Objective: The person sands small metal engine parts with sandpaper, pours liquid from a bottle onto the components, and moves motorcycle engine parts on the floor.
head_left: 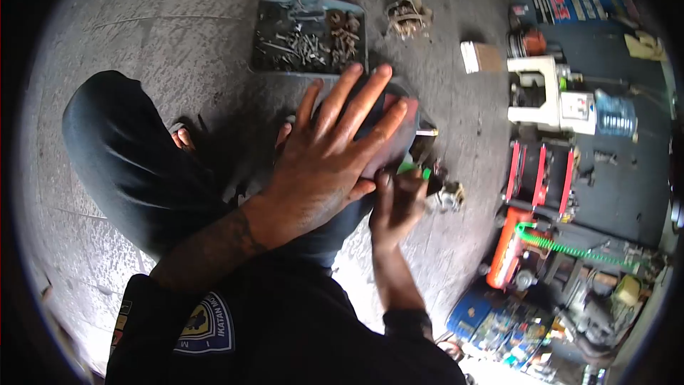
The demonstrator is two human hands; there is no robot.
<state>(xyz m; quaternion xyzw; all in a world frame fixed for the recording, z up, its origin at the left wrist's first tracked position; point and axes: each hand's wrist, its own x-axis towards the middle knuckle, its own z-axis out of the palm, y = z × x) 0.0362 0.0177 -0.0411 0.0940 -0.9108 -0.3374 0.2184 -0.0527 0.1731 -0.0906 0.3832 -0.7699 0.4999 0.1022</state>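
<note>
My left hand (320, 146) lies over my right knee, fingers spread, its palm side hidden. Beneath its fingers a dark reddish, flat-looking surface (392, 125) shows; its kind is unclear. Close to the left thumb is my right hand (399, 207), blurred and with curled fingers. A bright green piece (407, 168) shows beside its fingertips, but I cannot make out what it belongs to. Beyond the left fingertips, a shallow tray (285, 73) on the floor holds loose bolts (306, 48) and rusty-brown small parts (343, 36).
A torn bag of parts (409, 16) and a small box (481, 57) are on the floor. A metal part (450, 197) sits right of my right hand. Along the right stand a red-edged rack (541, 178), an orange cylinder (507, 246) with a green coiled hose (548, 244), and a water jug (614, 114).
</note>
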